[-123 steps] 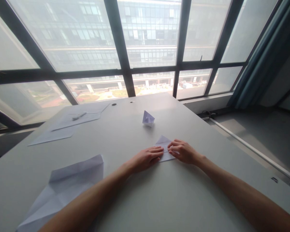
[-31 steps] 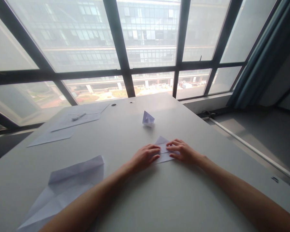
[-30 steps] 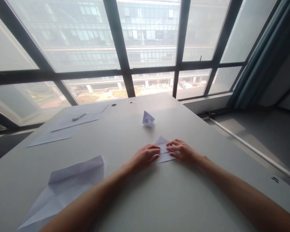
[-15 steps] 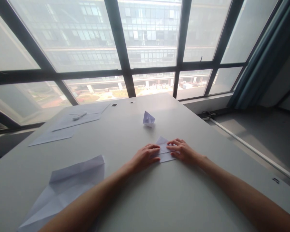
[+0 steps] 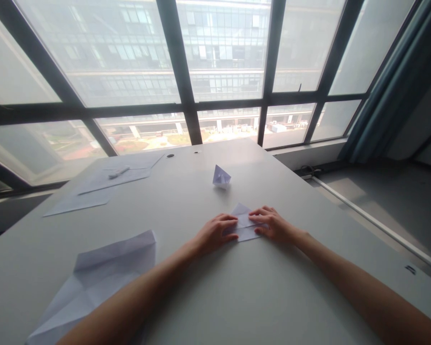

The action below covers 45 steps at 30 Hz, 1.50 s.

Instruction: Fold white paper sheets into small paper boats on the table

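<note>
A small sheet of folded white paper (image 5: 244, 221) lies on the table in front of me, with a pointed top and a straight strip along its lower edge. My left hand (image 5: 215, 233) holds its left side, fingers on the upper part and thumb lower down by the strip. On the right side, my right hand (image 5: 273, 224) grips the paper in the same way, its fingertips on the upper layer. The paper's side corners are hidden under both hands. Just beyond it stands a folded paper boat (image 5: 221, 178), upright and untouched.
A large creased paper sheet (image 5: 111, 268) lies at the left, partly under my left forearm. Farther back are flat paper sheets (image 5: 93, 184) with a white pen-like object (image 5: 119, 172) on top. The white table (image 5: 273, 297) reaches toward the windows; its right edge drops to the floor.
Almost nothing differs. Both hands stay on the folded paper in nearly the same place, and the boat has not moved.
</note>
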### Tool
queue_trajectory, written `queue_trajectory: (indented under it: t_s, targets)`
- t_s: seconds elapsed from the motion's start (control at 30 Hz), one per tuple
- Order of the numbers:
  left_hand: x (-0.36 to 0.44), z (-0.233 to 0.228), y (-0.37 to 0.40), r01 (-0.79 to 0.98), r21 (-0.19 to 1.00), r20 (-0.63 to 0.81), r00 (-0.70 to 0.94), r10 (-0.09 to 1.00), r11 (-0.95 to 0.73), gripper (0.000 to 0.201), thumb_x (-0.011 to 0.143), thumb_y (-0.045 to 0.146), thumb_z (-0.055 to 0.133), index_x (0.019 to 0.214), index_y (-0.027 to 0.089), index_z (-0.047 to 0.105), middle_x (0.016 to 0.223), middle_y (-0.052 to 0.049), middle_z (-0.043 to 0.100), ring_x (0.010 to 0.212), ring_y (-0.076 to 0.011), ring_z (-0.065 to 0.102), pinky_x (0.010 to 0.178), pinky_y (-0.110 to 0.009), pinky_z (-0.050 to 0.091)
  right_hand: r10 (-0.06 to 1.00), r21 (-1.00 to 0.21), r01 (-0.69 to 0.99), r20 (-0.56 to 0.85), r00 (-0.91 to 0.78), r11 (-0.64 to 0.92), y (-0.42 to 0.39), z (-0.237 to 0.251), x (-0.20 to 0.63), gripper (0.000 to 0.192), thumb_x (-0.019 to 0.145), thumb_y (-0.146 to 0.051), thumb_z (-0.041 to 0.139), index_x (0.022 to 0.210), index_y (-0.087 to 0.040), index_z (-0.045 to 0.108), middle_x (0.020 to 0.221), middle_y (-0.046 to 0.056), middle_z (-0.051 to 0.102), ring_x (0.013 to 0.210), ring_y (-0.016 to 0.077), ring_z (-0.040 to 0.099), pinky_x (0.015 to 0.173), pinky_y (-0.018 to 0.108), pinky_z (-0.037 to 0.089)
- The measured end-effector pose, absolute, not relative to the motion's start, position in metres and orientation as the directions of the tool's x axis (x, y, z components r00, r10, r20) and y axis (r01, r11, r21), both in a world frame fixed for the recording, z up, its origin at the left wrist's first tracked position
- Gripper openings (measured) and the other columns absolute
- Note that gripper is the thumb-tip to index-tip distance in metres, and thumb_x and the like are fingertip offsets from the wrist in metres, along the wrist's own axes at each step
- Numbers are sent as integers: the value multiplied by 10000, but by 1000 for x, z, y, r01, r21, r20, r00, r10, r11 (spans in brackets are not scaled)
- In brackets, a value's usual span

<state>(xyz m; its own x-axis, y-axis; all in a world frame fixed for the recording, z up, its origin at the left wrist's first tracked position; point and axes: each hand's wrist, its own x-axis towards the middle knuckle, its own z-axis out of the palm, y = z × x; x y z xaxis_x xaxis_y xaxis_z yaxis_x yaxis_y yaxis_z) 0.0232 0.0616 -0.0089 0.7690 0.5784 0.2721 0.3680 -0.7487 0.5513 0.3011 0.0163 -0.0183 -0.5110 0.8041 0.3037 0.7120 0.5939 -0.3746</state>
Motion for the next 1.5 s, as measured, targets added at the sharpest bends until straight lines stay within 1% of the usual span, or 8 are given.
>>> queue_trajectory:
  t_s: [0.37, 0.57, 0.77, 0.87, 1.07, 1.23, 1.4, 1.5]
  targets:
    - [23, -11, 64, 389, 550, 292, 740, 607, -739, 404, 845, 352, 731, 1231, 242, 689, 1253, -102, 657, 1139, -300, 610, 1024, -427, 471, 806, -367, 720, 342, -484, 588, 17, -19, 298, 350, 896, -286, 665, 1245, -264, 646, 1193, 76, 671, 1058, 258, 555, 956, 430, 434]
    - [23, -13, 65, 394, 549, 318, 717, 621, -737, 326, 871, 344, 696, 1176, 229, 717, 1209, -113, 675, 1107, -293, 625, 1013, -418, 482, 774, -359, 697, 419, -474, 621, 22, -25, 299, 236, 932, -285, 621, 1153, -269, 703, 1153, 70, 711, 1022, 247, 599, 942, 425, 459]
    - [22, -12, 65, 395, 552, 326, 708, 626, -734, 276, 923, 347, 614, 1142, 228, 730, 1181, -88, 685, 1082, -261, 638, 992, -376, 489, 755, -380, 664, 456, -471, 643, 22, -28, 300, 229, 966, -244, 558, 1145, -262, 702, 1144, 65, 715, 1041, 233, 610, 922, 392, 470]
    - [23, -12, 64, 390, 557, 351, 689, 634, -733, 258, 946, 327, 569, 1105, 221, 743, 1137, -75, 700, 1037, -241, 657, 971, -361, 499, 745, -334, 685, 467, -477, 648, 20, -24, 300, 216, 991, -247, 519, 1115, -244, 696, 1106, 61, 721, 1005, 219, 617, 904, 372, 448]
    - [24, -9, 61, 369, 539, 441, 642, 627, -757, 280, 1000, 309, 495, 1062, 233, 758, 1074, -50, 727, 972, -205, 672, 904, -337, 527, 729, -182, 771, 510, -456, 610, 16, -13, 299, 262, 1019, -254, 458, 935, -206, 701, 876, 68, 718, 861, 206, 596, 851, 361, 393]
    - [21, -5, 62, 389, 476, 518, 600, 610, -788, 278, 1013, 301, 488, 1129, 253, 736, 1116, -66, 724, 1001, -217, 655, 886, -371, 534, 706, -144, 774, 534, -464, 617, 15, -11, 298, 276, 1012, -184, 430, 1078, -231, 694, 999, 74, 722, 952, 222, 592, 850, 369, 386]
    - [19, -12, 67, 404, 435, 521, 617, 591, -805, 374, 989, 127, 421, 1196, 262, 702, 1143, -44, 720, 1039, -200, 651, 904, -364, 540, 718, -159, 774, 520, -462, 613, 18, -15, 301, 316, 961, -105, 468, 1124, -249, 697, 1055, 76, 709, 982, 232, 579, 857, 386, 404]
    - [19, -16, 69, 407, 447, 486, 637, 598, -797, 476, 888, 3, 415, 1142, 258, 726, 1146, -23, 721, 1047, -194, 658, 930, -361, 536, 739, -165, 789, 503, -449, 592, 18, -16, 302, 346, 898, -55, 511, 1101, -254, 709, 1047, 72, 692, 977, 233, 567, 859, 386, 415]
